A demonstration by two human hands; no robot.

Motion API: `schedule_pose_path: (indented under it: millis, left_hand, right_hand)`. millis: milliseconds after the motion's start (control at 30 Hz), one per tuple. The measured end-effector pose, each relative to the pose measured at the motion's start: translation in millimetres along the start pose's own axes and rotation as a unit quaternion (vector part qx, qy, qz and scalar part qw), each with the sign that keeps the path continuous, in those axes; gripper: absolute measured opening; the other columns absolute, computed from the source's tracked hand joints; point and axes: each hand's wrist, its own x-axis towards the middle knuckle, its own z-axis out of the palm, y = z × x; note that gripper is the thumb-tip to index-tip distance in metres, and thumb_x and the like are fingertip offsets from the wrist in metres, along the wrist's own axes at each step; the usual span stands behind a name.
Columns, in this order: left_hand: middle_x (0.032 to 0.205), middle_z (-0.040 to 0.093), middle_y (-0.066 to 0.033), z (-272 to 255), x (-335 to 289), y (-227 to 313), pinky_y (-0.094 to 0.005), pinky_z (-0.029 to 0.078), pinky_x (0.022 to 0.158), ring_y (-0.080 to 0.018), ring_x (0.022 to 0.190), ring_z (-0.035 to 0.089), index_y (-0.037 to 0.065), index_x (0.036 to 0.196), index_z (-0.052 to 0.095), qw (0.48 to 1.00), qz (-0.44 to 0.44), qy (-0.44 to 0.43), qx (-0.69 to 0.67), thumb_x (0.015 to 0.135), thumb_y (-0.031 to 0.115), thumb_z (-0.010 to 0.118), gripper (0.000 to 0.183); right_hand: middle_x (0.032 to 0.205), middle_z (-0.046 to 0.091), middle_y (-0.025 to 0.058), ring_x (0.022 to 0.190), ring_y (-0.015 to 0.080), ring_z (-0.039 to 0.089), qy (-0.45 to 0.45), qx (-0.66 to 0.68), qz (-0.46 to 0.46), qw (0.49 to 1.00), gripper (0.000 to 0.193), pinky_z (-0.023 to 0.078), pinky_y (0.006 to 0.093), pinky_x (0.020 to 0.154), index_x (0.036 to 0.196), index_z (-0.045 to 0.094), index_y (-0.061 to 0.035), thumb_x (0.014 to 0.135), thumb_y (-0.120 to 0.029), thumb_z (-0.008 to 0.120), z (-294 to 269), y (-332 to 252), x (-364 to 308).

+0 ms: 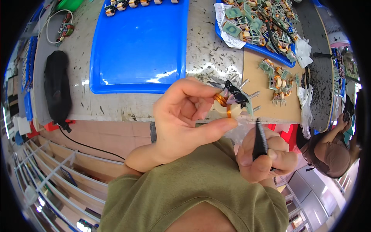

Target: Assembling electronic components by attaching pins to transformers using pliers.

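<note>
My left hand (176, 118) pinches a wire-wound toroid coil (226, 110) by its edge, between thumb and fingers, above the bench's front edge. The coil has a cream ring with copper windings, a dark, glossy top and several metal pins pointing right. In my right hand (284, 152), closed fingers grip black tweezers (259, 143). Their tip points up, just below and right of the coil, apart from it. Fingers hide the lower part of the tweezers.
A blue tray (139, 50) holds a row of coils along its far side. Another blue tray (284, 58), heaped with coils on green boards, stands far right. Loose coils (281, 83) lie on brown board (255, 79). A black bundle (58, 85) lies left; another person (334, 149) sits right.
</note>
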Motion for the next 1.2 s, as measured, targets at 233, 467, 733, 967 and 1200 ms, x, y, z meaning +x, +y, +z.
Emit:
schedule_pose_path:
  millis: [233,467,733,967,1200]
  left_hand:
    - [0.083,0.049,-0.0082,-7.6,1.3,1.2,-0.0205,0.034,0.05,-0.0117,0.06,0.044,-0.001,0.092,0.052,0.907,0.303,0.007,0.294,0.049,-0.002,0.077,0.049]
    - [0.085,0.047,-0.0114,-5.3,2.9,8.0,-0.0224,0.035,0.046,-0.0157,0.06,0.046,-0.001,0.091,0.053,0.834,0.402,-0.013,0.378,0.048,-0.002,0.076,0.049]
    - [0.085,0.047,-0.013,-3.1,3.8,5.7,-0.0219,0.035,0.045,-0.0156,0.059,0.045,-0.001,0.088,0.055,0.814,0.444,0.01,0.375,0.046,-0.002,0.076,0.047]
    - [0.086,0.048,-0.0094,-1.0,2.1,12.7,-0.0203,0.037,0.052,-0.011,0.063,0.044,-0.002,0.09,0.052,0.91,0.28,-0.003,0.306,0.052,-0.005,0.073,0.044]
    - [0.096,0.052,-0.0089,-9.3,10.6,3.7,-0.0251,0.045,0.072,-0.0115,0.083,0.051,0.0,0.1,0.046,0.983,-0.04,-0.001,-0.179,0.063,-0.011,0.064,0.043]
  right_hand:
    - [0.058,0.047,0.007,0.038,0.0146,0.042,-0.097,-0.088,-0.095,0.987,0.038,0.032,0.0242,0.031,0.086,0.043,0.0012,0.059,0.001,0.07,0.8,8.1,5.9]
    - [0.057,0.046,0.0072,0.038,0.0143,0.038,-0.086,-0.124,-0.122,0.981,0.037,0.03,0.0252,0.031,0.084,0.044,0.0019,0.057,0.004,0.07,4.6,8.0,5.1]
    - [0.056,0.046,0.0061,0.038,0.0136,0.038,-0.084,-0.117,-0.113,0.983,0.037,0.031,0.0247,0.031,0.084,0.044,0.0009,0.058,0.004,0.07,6.3,5.4,4.9]
    - [0.057,0.052,0.006,0.039,0.0144,0.045,0.013,-0.025,-0.139,0.99,0.025,0.037,0.0255,0.032,0.084,0.044,-0.0011,0.067,0.001,0.064,9.4,10.2,-1.0]
    - [0.063,0.056,0.0129,0.038,0.0177,0.046,0.057,-0.132,0.089,0.986,0.038,0.038,0.0265,0.036,0.104,0.033,-0.0152,0.086,-0.047,0.027,-8.4,-1.4,-5.7]
